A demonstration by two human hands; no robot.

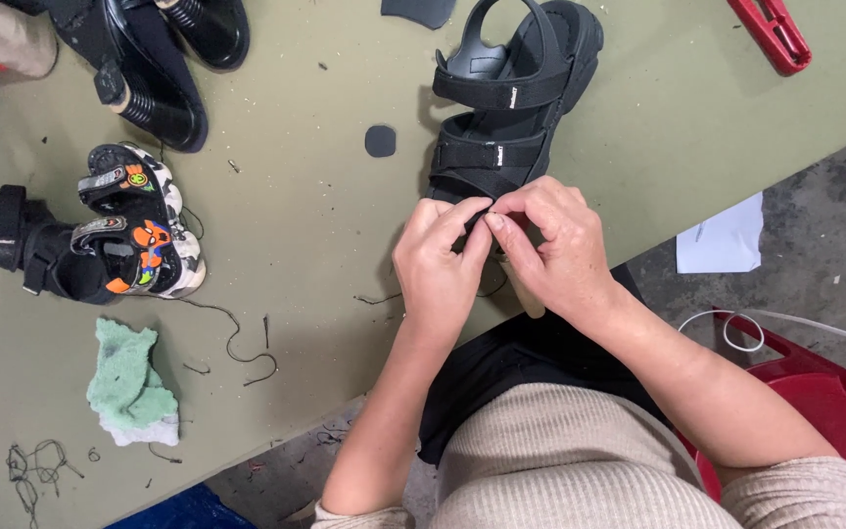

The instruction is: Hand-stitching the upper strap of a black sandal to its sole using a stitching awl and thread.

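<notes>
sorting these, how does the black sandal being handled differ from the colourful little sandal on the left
The black sandal is plain black and larger; the colourful sandal carries cartoon patches on a pale sole. Both hands, left hand and right hand, work at the black one's toe; the colourful one lies untouched. Both have straps.

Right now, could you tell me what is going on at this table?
A person seated at an olive-green table has both hands on the front strap of a black sandal. The left hand and the right hand pinch at the toe end together. To the side lie a child's patterned sandal, a green cloth and loose thread scraps.
</notes>
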